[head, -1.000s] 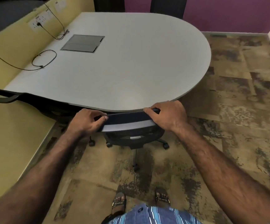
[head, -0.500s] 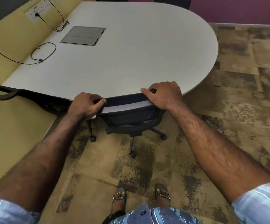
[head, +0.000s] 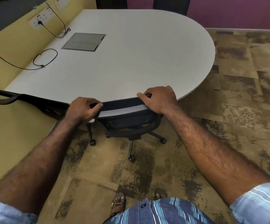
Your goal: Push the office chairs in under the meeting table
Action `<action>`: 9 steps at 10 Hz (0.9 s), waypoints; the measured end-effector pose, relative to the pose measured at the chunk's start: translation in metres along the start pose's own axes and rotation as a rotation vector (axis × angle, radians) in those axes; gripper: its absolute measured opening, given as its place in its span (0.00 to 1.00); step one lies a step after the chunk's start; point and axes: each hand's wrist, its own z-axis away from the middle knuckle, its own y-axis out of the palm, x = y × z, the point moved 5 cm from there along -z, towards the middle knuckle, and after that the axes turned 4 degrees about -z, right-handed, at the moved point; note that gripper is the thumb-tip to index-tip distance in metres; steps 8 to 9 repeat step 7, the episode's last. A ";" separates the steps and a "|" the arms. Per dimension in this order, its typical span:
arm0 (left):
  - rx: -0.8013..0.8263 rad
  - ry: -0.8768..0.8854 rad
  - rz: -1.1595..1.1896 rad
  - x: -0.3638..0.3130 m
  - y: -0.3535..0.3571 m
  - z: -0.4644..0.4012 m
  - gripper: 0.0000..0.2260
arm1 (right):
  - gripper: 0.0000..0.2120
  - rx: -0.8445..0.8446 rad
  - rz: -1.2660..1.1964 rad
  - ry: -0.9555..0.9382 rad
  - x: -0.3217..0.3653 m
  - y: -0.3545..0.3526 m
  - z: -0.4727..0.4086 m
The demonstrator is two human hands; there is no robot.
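Mesh-backed office chair (head: 127,120) should roll lightly on castors; your left hand (head: 82,109) and right hand (head: 161,98) clasp its top rail, table (head: 131,62) at twelve o'clock.

Left hand (head: 82,109) and right hand (head: 161,98) both gripping the top rail of a black office chair (head: 127,117), chair back touching the near curved edge of the grey meeting table (head: 131,62), castors on patterned carpet (head: 228,126), black cable (head: 45,58) looped near the table's left edge
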 end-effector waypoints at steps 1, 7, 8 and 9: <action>-0.005 0.014 -0.023 -0.010 -0.002 0.005 0.23 | 0.34 0.015 0.007 -0.036 0.000 -0.002 0.005; -0.126 0.430 0.148 -0.255 0.070 -0.033 0.19 | 0.37 -0.056 -0.198 -0.126 -0.103 -0.033 0.104; -0.126 0.430 0.148 -0.255 0.070 -0.033 0.19 | 0.37 -0.056 -0.198 -0.126 -0.103 -0.033 0.104; -0.126 0.430 0.148 -0.255 0.070 -0.033 0.19 | 0.37 -0.056 -0.198 -0.126 -0.103 -0.033 0.104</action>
